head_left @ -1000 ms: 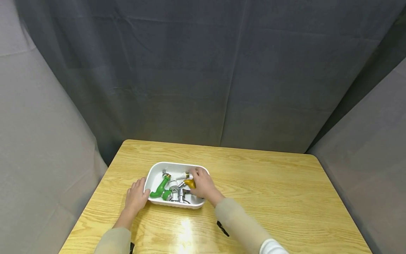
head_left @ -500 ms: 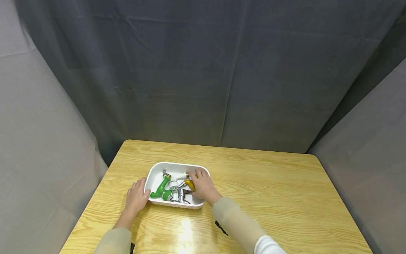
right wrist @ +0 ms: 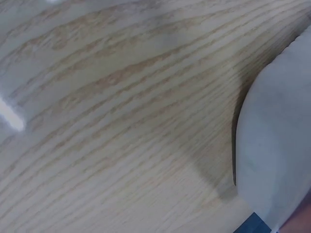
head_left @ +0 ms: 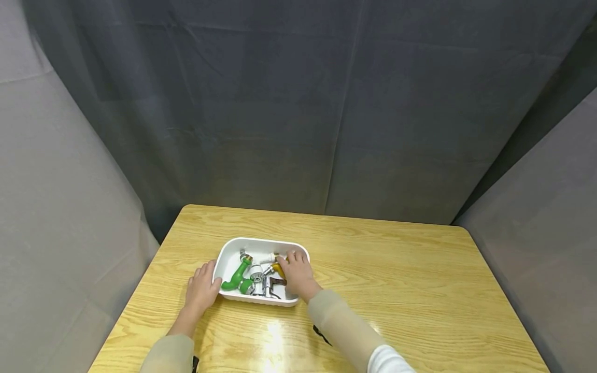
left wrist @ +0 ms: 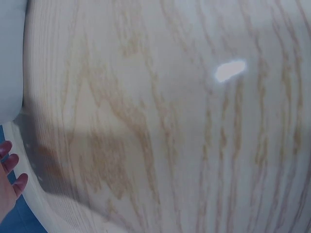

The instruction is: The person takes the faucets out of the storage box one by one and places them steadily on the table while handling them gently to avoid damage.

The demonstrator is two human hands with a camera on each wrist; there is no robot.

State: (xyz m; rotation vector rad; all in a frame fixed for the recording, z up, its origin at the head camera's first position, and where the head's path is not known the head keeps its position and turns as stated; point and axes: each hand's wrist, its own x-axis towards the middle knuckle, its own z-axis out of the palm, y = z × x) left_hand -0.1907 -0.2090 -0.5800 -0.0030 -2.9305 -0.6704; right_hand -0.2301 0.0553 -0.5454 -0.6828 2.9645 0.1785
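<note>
A white plastic tub (head_left: 259, 301) with several taps and plumbing fittings stands on the wooden table. My left hand (head_left: 201, 288) rests along the tub's left side, fingers extended on the outer wall and thumb at the front left corner. Down inside the right end is my right hand (head_left: 299, 274), over a yellow-and-chrome fitting (head_left: 279, 270); the palm hides its fingertips' grip, and I cannot tell whether they hold it. Left of it lie a green tap (head_left: 238, 275), a round silver-white fitting (head_left: 256, 272) and a chrome tap (head_left: 268, 286). A white fitting (head_left: 268, 258) lies near the back wall.
The wooden table (head_left: 396, 290) extends to the right of the tub. A dark grey curtain (head_left: 261, 129) hangs behind it, with lighter grey cloth (head_left: 70, 181) on the left side. In the right wrist view the tub's outer wall (right wrist: 277, 121) curves along the right.
My right hand has shifted slightly left and toward me inside the tub, and its wrist has turned a little. The left hand stays at the tub's side.
</note>
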